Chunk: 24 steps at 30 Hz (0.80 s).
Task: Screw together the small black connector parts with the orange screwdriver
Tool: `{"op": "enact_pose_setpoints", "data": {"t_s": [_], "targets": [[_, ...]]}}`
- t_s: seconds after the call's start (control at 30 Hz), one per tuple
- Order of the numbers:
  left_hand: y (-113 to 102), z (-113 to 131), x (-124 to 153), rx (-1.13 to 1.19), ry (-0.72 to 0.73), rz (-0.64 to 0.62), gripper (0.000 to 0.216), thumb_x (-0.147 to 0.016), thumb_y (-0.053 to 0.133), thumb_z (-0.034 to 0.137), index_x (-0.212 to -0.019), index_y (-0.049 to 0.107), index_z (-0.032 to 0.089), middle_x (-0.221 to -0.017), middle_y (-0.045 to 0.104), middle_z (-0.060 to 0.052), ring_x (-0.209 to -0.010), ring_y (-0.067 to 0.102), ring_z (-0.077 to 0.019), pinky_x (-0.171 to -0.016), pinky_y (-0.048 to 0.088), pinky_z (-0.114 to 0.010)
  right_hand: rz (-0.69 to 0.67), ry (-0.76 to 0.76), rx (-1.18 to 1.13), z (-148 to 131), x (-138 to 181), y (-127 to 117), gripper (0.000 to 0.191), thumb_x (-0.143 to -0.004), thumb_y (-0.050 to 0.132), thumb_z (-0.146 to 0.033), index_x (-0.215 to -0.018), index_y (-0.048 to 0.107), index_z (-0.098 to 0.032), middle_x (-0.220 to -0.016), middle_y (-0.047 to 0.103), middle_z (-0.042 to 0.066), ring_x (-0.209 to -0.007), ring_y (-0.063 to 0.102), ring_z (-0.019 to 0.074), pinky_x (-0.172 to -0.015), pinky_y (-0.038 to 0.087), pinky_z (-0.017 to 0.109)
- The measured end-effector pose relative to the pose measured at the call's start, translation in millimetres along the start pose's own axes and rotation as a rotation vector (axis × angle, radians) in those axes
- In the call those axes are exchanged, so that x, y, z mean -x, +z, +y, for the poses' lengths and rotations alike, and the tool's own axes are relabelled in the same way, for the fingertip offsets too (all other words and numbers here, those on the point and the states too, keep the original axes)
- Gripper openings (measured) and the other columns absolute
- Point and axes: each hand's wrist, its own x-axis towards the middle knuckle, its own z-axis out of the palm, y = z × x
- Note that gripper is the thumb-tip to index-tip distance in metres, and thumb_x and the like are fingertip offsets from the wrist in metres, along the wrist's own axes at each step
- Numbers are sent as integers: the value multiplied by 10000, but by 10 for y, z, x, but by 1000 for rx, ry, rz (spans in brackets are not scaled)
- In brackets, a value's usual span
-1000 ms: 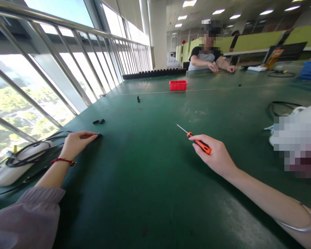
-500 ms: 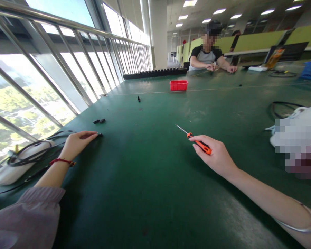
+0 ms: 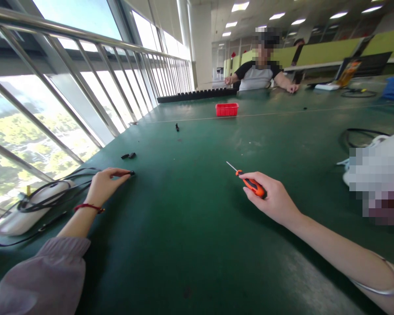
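My left hand [image 3: 107, 186] is at the left of the green table [image 3: 184, 218], its thumb and fingers pinched on a small black part [image 3: 131, 173]; what kind of part it is I cannot make out. Just beyond those fingertips lie small black pieces [image 3: 128, 155]. Over the right half of the table, my right hand [image 3: 272, 197] is closed around the handle of an orange and black screwdriver [image 3: 253, 186]. Its thin shaft points away and to the left. Another small black piece [image 3: 177, 127] lies farther back.
A red bin [image 3: 226, 110] stands mid-table, with a long black slotted strip [image 3: 197, 94] behind it. Black cables [image 3: 42, 203] coil over a white object at the left. A person [image 3: 258, 76] sits at the far side. A white bag-like item [image 3: 387, 148] lies at the right.
My left hand has shifted slightly right with the small black part. The screwdriver has turned a little in my right hand. Across the table, the person's one hand has moved out to the left.
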Motion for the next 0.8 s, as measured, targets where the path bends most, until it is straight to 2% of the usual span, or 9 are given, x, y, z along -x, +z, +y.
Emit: {"op": "enact_pose_setpoints", "data": {"t_s": [0.1, 0.17, 0.27, 0.33, 0.4, 0.5, 0.6, 0.7, 0.8], "targets": [[197, 474, 81, 148, 167, 27, 282, -698, 633, 367, -879, 704, 163, -931, 688, -63, -857, 634, -200, -868, 490, -349, 37, -34, 15, -8, -1, 0, 206, -830, 532, -229, -1020, 608, -213, -878, 630, 30, -632, 564, 125, -621, 473, 285], [394, 899, 133, 315, 264, -49, 250, -704, 635, 345, -846, 701, 149, -924, 674, -73, -816, 647, -184, -826, 529, -337, 87, -74, 21, -16, 1, -8, 202, -827, 536, -220, -1014, 611, -212, -837, 609, 27, -637, 557, 127, -610, 464, 275], [724, 1529, 179, 425, 421, -192, 169, -714, 645, 252, -825, 706, 140, -890, 665, -65, -755, 646, -149, -741, 557, -285, 184, -138, 34, -34, 6, -30, 188, -821, 547, -212, -1001, 603, -205, -813, 606, 26, -652, 564, 133, -613, 464, 267], [938, 1859, 180, 460, 497, -249, 121, -726, 633, 177, -815, 706, 137, -853, 671, -58, -747, 643, -138, -711, 555, -254, 259, -167, 53, -47, 9, -47, 162, -811, 561, -208, -971, 590, -199, -802, 621, 26, -652, 577, 136, -618, 468, 265], [1140, 2081, 162, 455, 540, -252, 117, -724, 637, 136, -817, 708, 138, -825, 671, -51, -730, 635, -131, -698, 547, -245, 327, -185, 80, -54, 11, -62, 137, -800, 572, -202, -937, 575, -195, -780, 630, 26, -638, 583, 138, -611, 470, 264], [1402, 2218, 134, 439, 543, -239, 120, -712, 659, 119, -819, 711, 136, -799, 663, -44, -715, 622, -132, -689, 535, -249, 385, -181, 113, -51, 9, -72, 99, -793, 574, -211, -891, 563, -203, -749, 638, 22, -604, 578, 140, -585, 467, 265], [1573, 2197, 136, 450, 534, -235, 123, -715, 663, 111, -825, 707, 142, -793, 651, -34, -700, 608, -124, -686, 525, -250, 369, -151, 119, -38, 8, -67, 50, -794, 568, -236, -838, 553, -218, -699, 637, 0, -537, 555, 125, -535, 447, 254], [1629, 2138, 154, 463, 557, -237, 123, -722, 660, 109, -831, 700, 150, -810, 648, -30, -716, 602, -124, -693, 512, -252, 321, -152, 107, -36, 9, -61, 30, -799, 561, -241, -809, 543, -220, -656, 622, -16, -503, 535, 110, -509, 432, 244], [1628, 2113, 159, 466, 563, -225, 103, -729, 655, 117, -819, 692, 151, -810, 649, -30, -725, 597, -127, -689, 501, -255, 331, -159, 95, -48, 11, -66, 25, -801, 556, -234, -786, 541, -219, -648, 619, -19, -507, 541, 109, -513, 435, 242]]}}
